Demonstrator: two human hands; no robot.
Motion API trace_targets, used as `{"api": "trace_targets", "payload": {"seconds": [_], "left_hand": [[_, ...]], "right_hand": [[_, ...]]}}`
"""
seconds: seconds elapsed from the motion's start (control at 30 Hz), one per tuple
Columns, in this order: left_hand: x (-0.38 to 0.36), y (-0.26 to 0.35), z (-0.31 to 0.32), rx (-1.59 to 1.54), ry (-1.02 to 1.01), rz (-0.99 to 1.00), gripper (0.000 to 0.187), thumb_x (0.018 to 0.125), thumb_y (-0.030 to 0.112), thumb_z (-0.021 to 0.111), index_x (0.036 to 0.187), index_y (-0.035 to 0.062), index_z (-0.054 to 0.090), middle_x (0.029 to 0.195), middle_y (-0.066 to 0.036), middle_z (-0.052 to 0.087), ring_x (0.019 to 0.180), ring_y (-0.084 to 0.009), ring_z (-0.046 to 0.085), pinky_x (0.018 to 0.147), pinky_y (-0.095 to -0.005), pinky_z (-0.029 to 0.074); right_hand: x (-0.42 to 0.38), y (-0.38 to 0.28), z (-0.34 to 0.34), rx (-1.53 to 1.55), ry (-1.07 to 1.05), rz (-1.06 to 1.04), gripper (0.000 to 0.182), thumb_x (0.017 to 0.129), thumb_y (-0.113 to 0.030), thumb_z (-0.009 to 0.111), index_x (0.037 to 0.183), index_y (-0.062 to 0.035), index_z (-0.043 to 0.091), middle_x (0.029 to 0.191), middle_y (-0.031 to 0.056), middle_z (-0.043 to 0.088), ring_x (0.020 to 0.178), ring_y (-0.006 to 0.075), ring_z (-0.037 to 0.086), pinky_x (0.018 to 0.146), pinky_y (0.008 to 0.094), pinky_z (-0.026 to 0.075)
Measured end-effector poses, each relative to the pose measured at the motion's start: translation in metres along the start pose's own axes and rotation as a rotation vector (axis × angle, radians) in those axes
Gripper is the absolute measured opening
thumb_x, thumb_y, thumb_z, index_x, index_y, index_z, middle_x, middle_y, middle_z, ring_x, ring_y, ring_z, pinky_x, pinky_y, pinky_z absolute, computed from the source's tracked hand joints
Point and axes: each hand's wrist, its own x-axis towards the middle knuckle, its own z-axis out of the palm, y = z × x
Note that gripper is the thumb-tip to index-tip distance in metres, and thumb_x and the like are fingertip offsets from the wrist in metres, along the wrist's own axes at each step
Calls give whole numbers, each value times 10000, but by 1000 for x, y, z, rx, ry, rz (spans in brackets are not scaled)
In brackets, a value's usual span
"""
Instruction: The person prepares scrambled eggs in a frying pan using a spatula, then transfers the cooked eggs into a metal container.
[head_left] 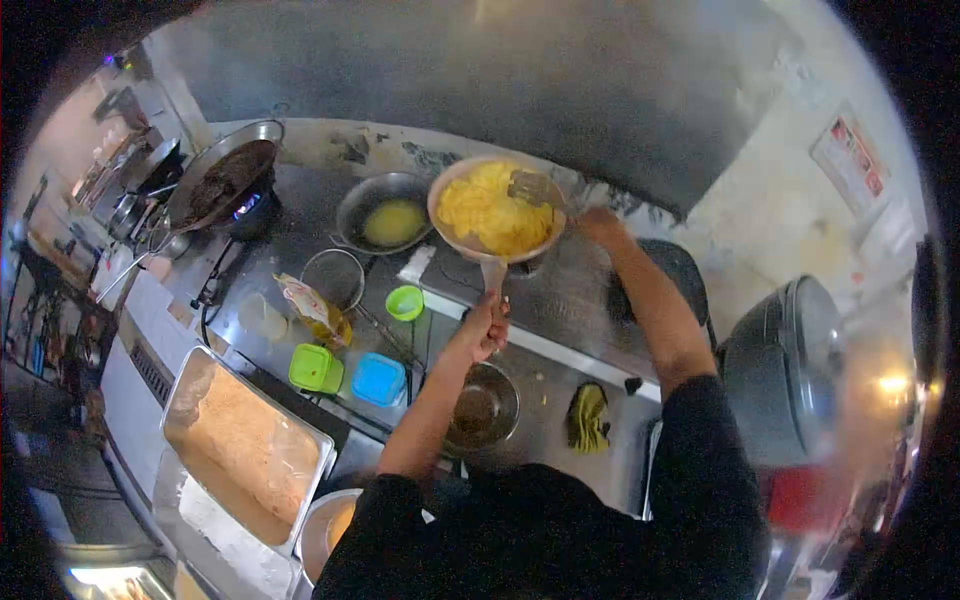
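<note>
My left hand (484, 328) is closed round the handle of a light-coloured frying pan (447, 236) over the stove. Yellow scrambled egg (490, 210) fills much of the pan. From the right, my right hand (600, 226) grips the handle of a spatula (535, 188), whose slotted blade rests on the egg near the pan's far right side. To the left of the pan stands a dark wok (350, 215) with yellowish liquid (394, 222) in it. Below my left hand is a metal bowl (510, 405).
A large wok (265, 135) sits over a lit burner at the far left. Nearer are a strainer (333, 278), an oil pouch (315, 310), a green bowl (405, 302), green (316, 368) and blue (379, 379) containers, and a breadcrumb-like tray (325, 450). A cloth (588, 418) and large cooker (770, 360) stand right.
</note>
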Motion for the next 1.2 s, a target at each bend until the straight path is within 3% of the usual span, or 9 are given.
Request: {"api": "trace_targets", "payload": {"seconds": [0.13,0.3,0.67,0.8,0.9,1.0,1.07,1.1,1.2], "left_hand": [[4,1,-5,-78,-15,-63,409,902,527,348,765,146,412,527,65,219,408,-65,232,393,-247,280],[-1,6,-2,-109,-34,-88,411,862,548,435,806,141,427,512,76,284,385,-41,253,366,-215,260],[4,7,-12,-95,-82,-122,458,856,572,415,821,123,500,539,54,333,426,-75,325,411,-241,312],[-1,8,-25,185,-98,56,646,840,645,328,1061,81,550,710,-46,522,592,-157,516,575,-308,456],[19,-12,-78,456,286,122,679,827,654,309,1091,80,556,917,-110,600,837,-227,580,768,-390,462],[49,-41,-142,1533,515,394,647,826,620,335,1024,56,583,839,-115,604,811,-217,579,776,-411,458],[69,-57,-172,1610,599,466,478,815,485,478,965,47,600,837,-145,625,778,-251,601,718,-412,474],[67,-58,-168,1264,445,390,435,834,437,505,1023,50,568,865,-140,626,774,-212,609,669,-376,480],[74,-60,-154,1048,433,400,338,809,311,567,1014,43,557,863,-158,622,728,-214,613,587,-353,478]], "right_hand": [[-52,-38,-115,543,-245,437,351,845,-349,502,955,-47,646,929,202,622,864,342,611,764,452,479],[-89,-67,-200,-40,178,160,271,783,-249,547,900,-30,657,864,143,651,794,297,640,663,417,515],[-88,-108,-110,212,18,-8,312,813,-250,518,1012,-34,625,921,209,625,846,310,622,703,414,511],[-229,-108,-124,598,613,139,458,824,-463,507,1036,-74,620,937,201,612,862,340,599,731,413,470],[-337,-121,-43,896,814,275,248,792,-232,632,945,-37,621,868,181,611,761,317,609,667,372,475],[-457,-165,48,1069,235,507,198,821,-220,587,858,-30,628,684,132,607,601,239,602,565,328,460],[-528,-189,95,1230,72,484,238,812,-252,574,885,-38,648,682,133,609,575,186,566,556,301,452],[-559,-204,170,2164,-80,737,241,793,-248,587,891,-37,651,718,127,626,618,170,580,574,312,464],[-587,-206,124,2061,-15,891,260,799,-273,584,887,-39,654,745,141,638,654,201,611,597,329,478]]}}
